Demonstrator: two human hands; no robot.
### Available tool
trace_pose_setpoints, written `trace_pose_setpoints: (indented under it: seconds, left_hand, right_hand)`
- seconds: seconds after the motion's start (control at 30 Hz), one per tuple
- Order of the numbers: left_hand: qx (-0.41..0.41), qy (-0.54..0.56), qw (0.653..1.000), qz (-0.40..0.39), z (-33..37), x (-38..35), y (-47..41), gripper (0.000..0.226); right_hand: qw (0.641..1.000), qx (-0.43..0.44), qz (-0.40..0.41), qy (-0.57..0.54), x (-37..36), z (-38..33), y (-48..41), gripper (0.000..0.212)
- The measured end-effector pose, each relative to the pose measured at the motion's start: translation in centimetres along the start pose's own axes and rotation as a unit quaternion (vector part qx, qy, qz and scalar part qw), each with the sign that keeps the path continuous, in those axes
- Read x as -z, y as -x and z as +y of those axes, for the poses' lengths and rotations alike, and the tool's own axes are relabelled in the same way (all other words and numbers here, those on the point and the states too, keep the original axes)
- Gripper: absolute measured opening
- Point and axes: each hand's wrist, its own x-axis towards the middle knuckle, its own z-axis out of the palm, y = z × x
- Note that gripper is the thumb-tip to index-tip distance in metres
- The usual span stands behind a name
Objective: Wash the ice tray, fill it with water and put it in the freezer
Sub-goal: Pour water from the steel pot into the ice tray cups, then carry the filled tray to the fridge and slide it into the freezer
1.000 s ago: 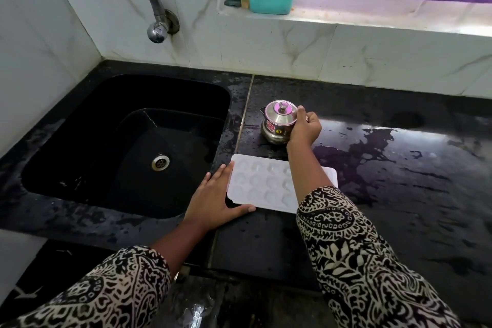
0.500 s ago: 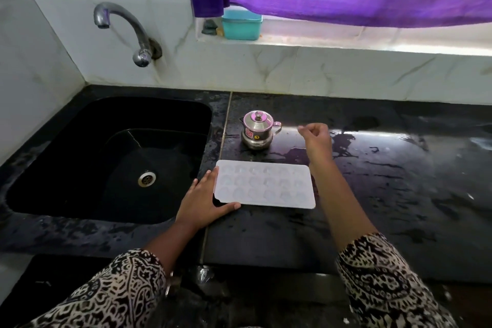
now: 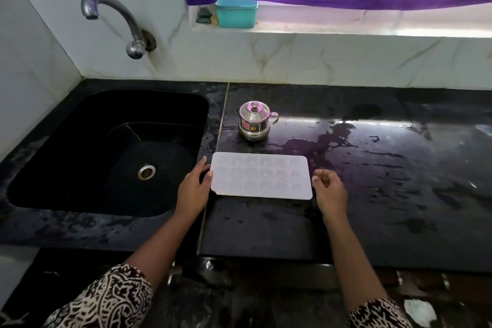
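White tray lies flat on the wet black counter, just right of the sink, pot close behind it. Left hand rests against the tray's left end, fingers straight, thumb touching the edge. Right hand hovers just off the right end, fingers loosely curled, holding nothing.

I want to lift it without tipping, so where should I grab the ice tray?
Probably grip the ice tray by its two short end rims, one hand coming in from each side: it lies flat on the countertop, long axis left to right.
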Motion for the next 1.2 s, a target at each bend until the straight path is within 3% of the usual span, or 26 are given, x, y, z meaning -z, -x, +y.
trace_pose_setpoints:
  seconds: [0.17,0.37,0.63,0.9,1.2]
  left_hand:
    - [0.136,0.137,0.981,0.034,1.8,-1.3,-2.2,0.036]
    - [0.181,0.244,0.952,0.039,1.1,-1.4,-2.4,0.025]
    - [0.187,0.249,0.95,-0.001,0.6,-0.6,-2.7,0.026]
    - [0.26,0.218,0.939,-0.063,1.1,0.4,-4.5,0.018]
    - [0.266,0.271,0.924,-0.04,1.3,0.1,-4.3,0.022]
  right_hand:
    - [0.997,-0.012,-0.067,0.041,0.0,-0.4,-0.9,0.021]
    - [0.996,-0.031,-0.087,0.015,-0.1,0.0,-1.3,0.023]
    - [0.983,-0.098,-0.129,-0.08,0.3,-0.6,-2.0,0.008]
    - [0.976,-0.129,-0.119,-0.129,-0.2,-1.5,-1.4,0.018]
    - [0.977,-0.137,-0.082,-0.143,-0.7,-2.1,-0.9,0.021]
